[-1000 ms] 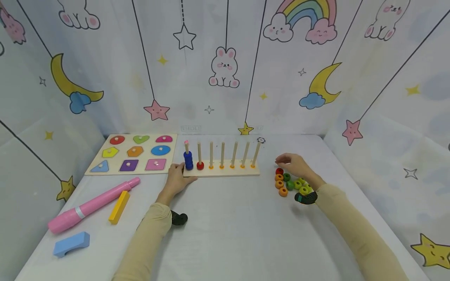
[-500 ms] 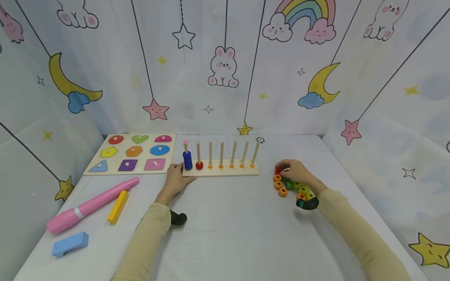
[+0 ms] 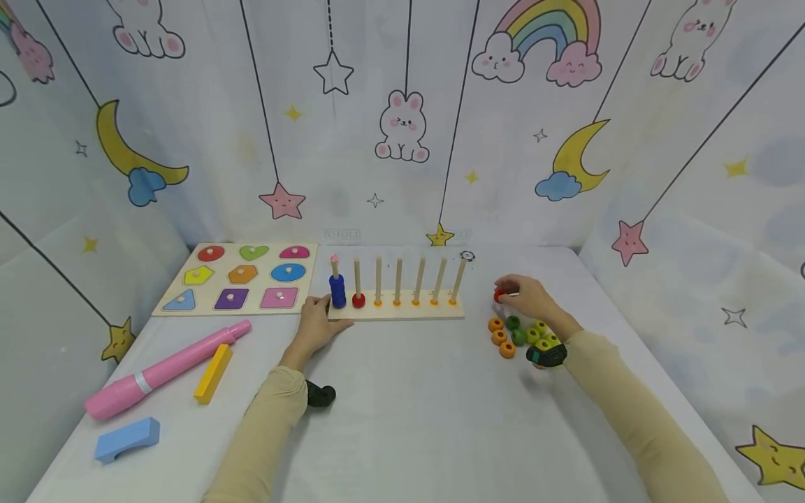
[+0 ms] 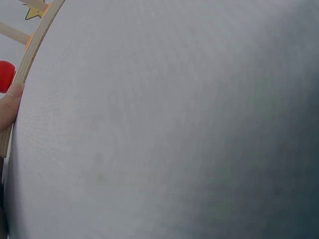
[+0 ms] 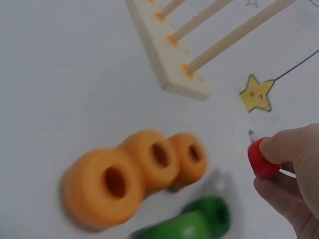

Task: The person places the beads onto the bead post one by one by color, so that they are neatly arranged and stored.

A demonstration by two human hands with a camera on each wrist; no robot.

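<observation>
A wooden peg board point(image 3: 409, 314) with a row of upright pegs stands at the back middle of the table. Blue beads point(image 3: 337, 290) are stacked on its leftmost peg. One red bead point(image 3: 358, 301) sits low on the second peg. My left hand point(image 3: 314, 323) holds the board's left end, with the thumb point(image 4: 9, 107) against its front edge in the left wrist view. To the right, my right hand point(image 3: 527, 296) pinches another red bead point(image 5: 261, 158) between thumb and fingers, raised off the table. Below that hand lie orange beads point(image 5: 102, 189), green beads point(image 3: 518, 337) and yellow-green beads point(image 3: 533, 336).
A shape puzzle board point(image 3: 235, 279) with knobbed pieces lies at the back left. In front of it are a pink tube-shaped thing point(image 3: 166, 367), a yellow block point(image 3: 213, 374) and a blue arched block point(image 3: 128, 439). A printed cloth wall point(image 3: 352, 154) stands behind the table.
My right hand came down onto the red bead at the top of the loose group, pinched it and lifted it away from the others. My left hand stayed on the peg board.
</observation>
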